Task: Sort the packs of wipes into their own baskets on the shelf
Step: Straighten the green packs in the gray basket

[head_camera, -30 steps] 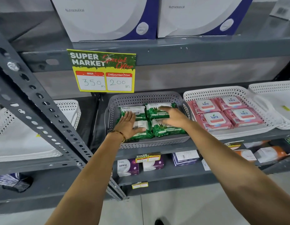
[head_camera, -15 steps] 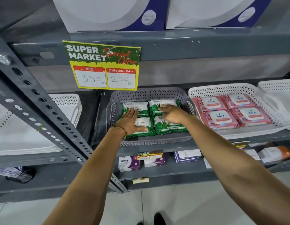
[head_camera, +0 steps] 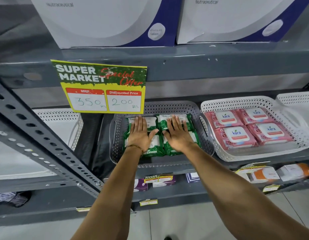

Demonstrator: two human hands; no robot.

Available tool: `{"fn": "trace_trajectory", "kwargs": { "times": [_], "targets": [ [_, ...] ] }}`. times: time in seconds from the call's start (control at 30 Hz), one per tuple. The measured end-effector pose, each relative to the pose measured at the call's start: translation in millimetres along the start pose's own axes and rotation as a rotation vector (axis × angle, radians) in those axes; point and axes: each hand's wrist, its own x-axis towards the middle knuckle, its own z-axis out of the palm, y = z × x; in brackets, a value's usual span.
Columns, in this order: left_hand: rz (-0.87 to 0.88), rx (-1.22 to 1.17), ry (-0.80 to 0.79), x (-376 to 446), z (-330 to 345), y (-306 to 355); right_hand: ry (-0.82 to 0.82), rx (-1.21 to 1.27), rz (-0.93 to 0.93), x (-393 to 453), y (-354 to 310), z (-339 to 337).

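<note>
Both palms now lie flat and open on the sorted stock: the left hand (head_camera: pixel 139 134) and right hand (head_camera: pixel 178 134), fingers spread and gripping nothing, have slid forward from a looser touch a second ago to press the green wipes packs (head_camera: pixel 174 119) down in the grey basket (head_camera: pixel 204 135) at the shelf's front edge. Beside it, the pink wipes packs (head_camera: pixel 236 134) fill the white basket (head_camera: pixel 236 103). The sorting looks all but finished.
</note>
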Motion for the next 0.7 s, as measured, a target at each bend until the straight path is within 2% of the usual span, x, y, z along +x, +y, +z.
{"fn": "trace_trajectory", "kwargs": {
  "times": [0.27, 0.47, 0.6, 0.7],
  "targets": [
    [0.002, 0.029, 0.004, 3.6, 6.5, -2.3, 0.003, -0.014, -0.015, 1.2, 0.8, 2.0],
    [-0.017, 0.054, -0.071, 0.7, -7.6, 4.0, -0.009, 0.033, -0.016, -7.0, -1.2, -12.8],
    [-0.029, -0.051, -0.02, -20.2, -27.1, 16.8, 0.135, 0.04, -0.058, -29.5, -3.5, -28.9],
    [0.006, -0.043, 0.121, -47.4, -37.1, 34.4, 0.305, -0.031, -0.09, -55.5, -6.5, -37.9]
  ]
}}
